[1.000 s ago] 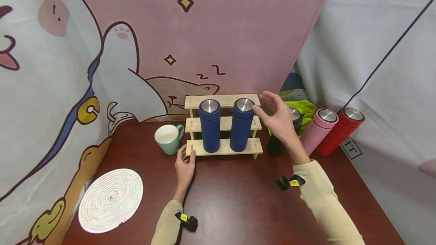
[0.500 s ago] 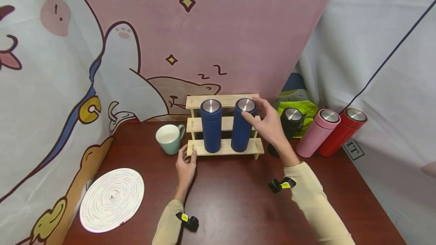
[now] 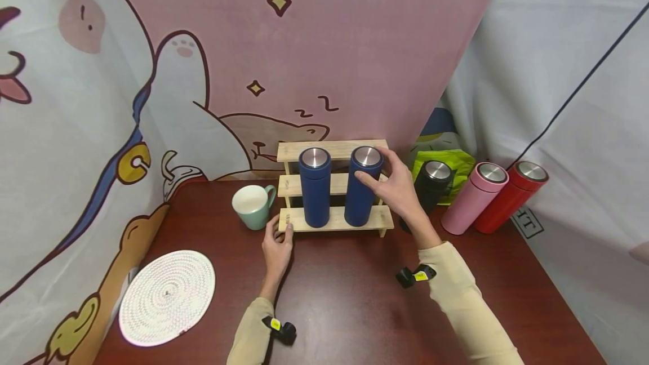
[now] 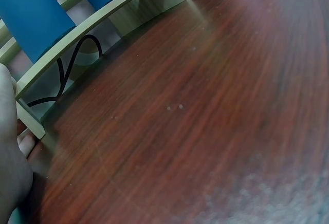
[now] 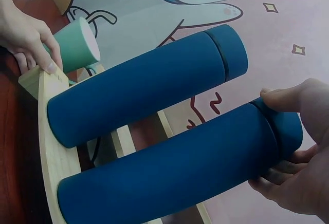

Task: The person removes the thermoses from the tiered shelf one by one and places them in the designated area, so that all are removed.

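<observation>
Two blue thermos bottles with steel-topped lids stand upright on the lowest step of a three-tier wooden shelf. My right hand holds the right blue thermos near its lid, thumb on the front and fingers round the far side. In the right wrist view that thermos still sits on the step. The left blue thermos stands beside it, untouched. My left hand grips the left end of the lowest step, thumb on top, as the right wrist view also shows.
A mint-green mug stands left of the shelf. A round white woven mat lies at the table's left edge. On the right are a black thermos, a pink thermos, a red thermos and a bright green bag.
My right hand has moved left from beside the right blue thermos and closed round its upper part. The left hand stays at the shelf's end.
</observation>
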Tool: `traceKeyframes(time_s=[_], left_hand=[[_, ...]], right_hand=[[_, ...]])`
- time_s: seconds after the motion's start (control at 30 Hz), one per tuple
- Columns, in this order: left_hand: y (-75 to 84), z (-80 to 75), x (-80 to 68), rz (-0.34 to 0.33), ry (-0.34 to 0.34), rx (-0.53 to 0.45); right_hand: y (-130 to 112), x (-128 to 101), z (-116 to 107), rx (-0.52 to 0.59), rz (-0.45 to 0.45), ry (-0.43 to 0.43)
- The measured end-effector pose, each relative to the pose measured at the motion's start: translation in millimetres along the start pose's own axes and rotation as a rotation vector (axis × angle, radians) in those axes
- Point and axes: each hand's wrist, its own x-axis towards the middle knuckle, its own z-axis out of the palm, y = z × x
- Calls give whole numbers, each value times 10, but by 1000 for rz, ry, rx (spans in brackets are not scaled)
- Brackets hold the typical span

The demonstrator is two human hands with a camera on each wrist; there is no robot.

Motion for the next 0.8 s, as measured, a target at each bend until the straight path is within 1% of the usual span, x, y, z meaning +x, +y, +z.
traceKeyframes(time_s=[0.47, 0.6, 0.7, 0.8], left_hand=[[-10, -4, -3, -13, 9, 4], [-25, 1, 1, -9, 6, 5], [-20, 2, -1, 6, 5, 3], [-10, 4, -1, 10, 7, 0]], right_hand=[[14, -54, -21, -27, -14, 36], [20, -99, -64, -22, -13, 44], [21, -133, -116, -17, -12, 59], [24, -163, -175, -39, -12, 76]])
